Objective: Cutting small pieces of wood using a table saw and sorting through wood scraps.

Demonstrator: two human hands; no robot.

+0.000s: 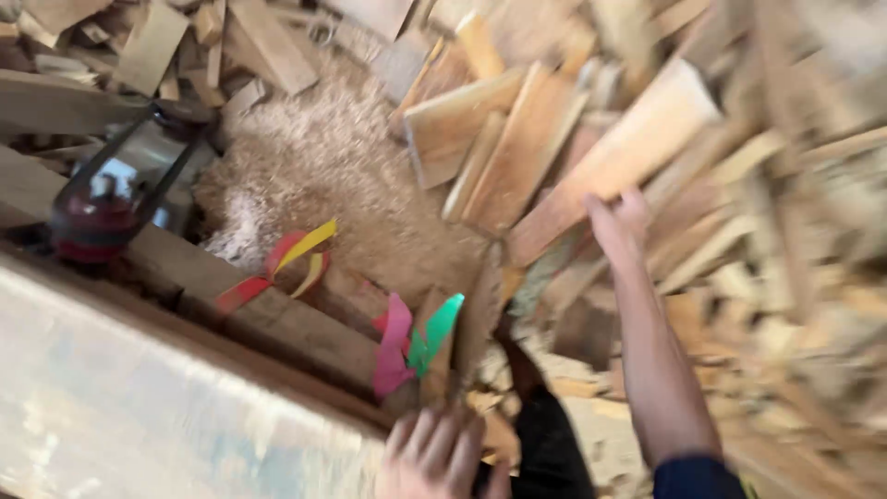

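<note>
right hand [617, 220] fingers grip flat pale plank [614, 157] | left hand [439, 455] fingers curled round blurred wood strip [476, 319]

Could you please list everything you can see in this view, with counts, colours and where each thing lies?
Pale wooden offcut boards: many, tan to orange-brown, heaped across the top and right; blurred at far right.
Long pale wooden plank: one, light tan, centre right, under the right hand.
Sawdust heap: one, beige, upper centre.
Dark lantern with red base: one, black and red, left edge.
Coloured plastic strips: several, red and yellow at centre left, pink and green lower centre.
Pale flat worktop surface: one, grey-white, lower left.
Upright wooden piece: one, brown, above the left hand.
Left hand: bottom centre, fingers around the upright piece.
Right hand: touching the plank.
</note>
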